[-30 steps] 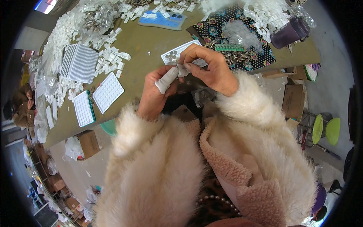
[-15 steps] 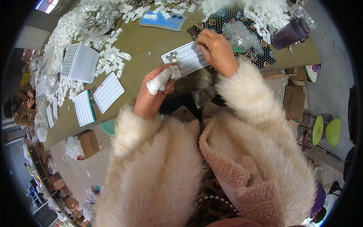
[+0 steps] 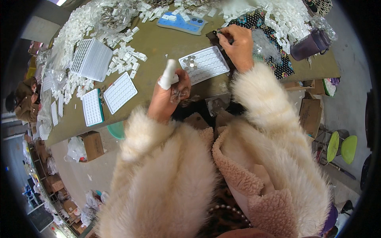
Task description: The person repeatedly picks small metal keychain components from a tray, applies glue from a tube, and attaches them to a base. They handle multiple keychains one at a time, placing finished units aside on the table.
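My left hand is closed beside the near left corner of a white tray with rows of round pockets. A white wrapping covers its raised thumb. Something greyish and shiny shows at its curled fingers, too unclear to name. Several small silver discs, like button cells, lie on the tray's left end. My right hand is beyond the tray's right end, at the edge of a dark patterned cloth. Its thumb and forefinger are pinched together; whatever is between them is too small to make out.
Piles of small white plastic pieces cover the table's left and far sides. A stack of white trays, two more trays and a blue-grey phone-shaped panel lie there. A purple bottle stands right. Cardboard boxes are below the table.
My left hand has turned, its wrapped thumb now pointing up; the small white piece it held no longer shows. My right hand has moved off the tray toward the cloth. The whole view has shifted slightly.
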{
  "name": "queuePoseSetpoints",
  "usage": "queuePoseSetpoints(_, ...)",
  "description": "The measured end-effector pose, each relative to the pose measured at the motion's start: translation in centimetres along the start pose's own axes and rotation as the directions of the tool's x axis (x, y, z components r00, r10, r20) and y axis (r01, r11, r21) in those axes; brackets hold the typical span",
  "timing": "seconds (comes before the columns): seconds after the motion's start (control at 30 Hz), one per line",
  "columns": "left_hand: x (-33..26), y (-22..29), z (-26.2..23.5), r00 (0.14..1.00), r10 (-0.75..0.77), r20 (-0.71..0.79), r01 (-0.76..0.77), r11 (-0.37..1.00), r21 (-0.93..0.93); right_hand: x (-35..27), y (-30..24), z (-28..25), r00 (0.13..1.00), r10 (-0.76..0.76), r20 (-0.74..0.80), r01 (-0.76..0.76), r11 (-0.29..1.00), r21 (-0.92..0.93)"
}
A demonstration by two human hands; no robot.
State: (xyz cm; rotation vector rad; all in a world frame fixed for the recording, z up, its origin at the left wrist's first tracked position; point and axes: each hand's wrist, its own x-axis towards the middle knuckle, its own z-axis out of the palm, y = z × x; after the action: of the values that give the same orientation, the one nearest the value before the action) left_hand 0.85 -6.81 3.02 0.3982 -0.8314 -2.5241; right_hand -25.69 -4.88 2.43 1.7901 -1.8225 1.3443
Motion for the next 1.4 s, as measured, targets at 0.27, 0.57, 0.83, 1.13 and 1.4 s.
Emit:
queuePoseSetpoints(0.27, 0.3, -0.3, 4.3, 0.889, 0.386, -0.246, -0.236, 0.846, 0.477, -0.7, -5.5, -3.5, 0.909, -0.052, 0.414, -0.299, 0.610, 0.733)
queuePoseSetpoints(0.57, -0.8, -0.4, 3.8, 0.973, 0.075, -0.216, 0.018, 0.917, 0.399, -1.6, -5.8, -3.3, 0.750, -0.194, 0.632, -0.574, 0.282, 0.768)
queuePoseSetpoints(0.83, -1.3, -0.4, 3.3, 0.991, -0.034, -0.127, 0.090, 0.876, 0.474, -1.5, -7.0, -4.1, 0.691, -0.172, 0.702, -0.635, 0.320, 0.703)
queuePoseSetpoints(1.13, -1.0, -0.7, 1.8, 0.980, -0.189, -0.067, 0.198, 0.858, 0.473, -1.9, -8.1, -4.9, 0.701, -0.199, 0.685, -0.598, 0.361, 0.716)
queuePoseSetpoints(1.4, -0.6, 6.3, -3.4, 0.673, 0.719, -0.174, 0.191, 0.058, 0.980, -2.7, -7.6, -4.2, 0.757, -0.011, 0.653, -0.652, 0.046, 0.757)
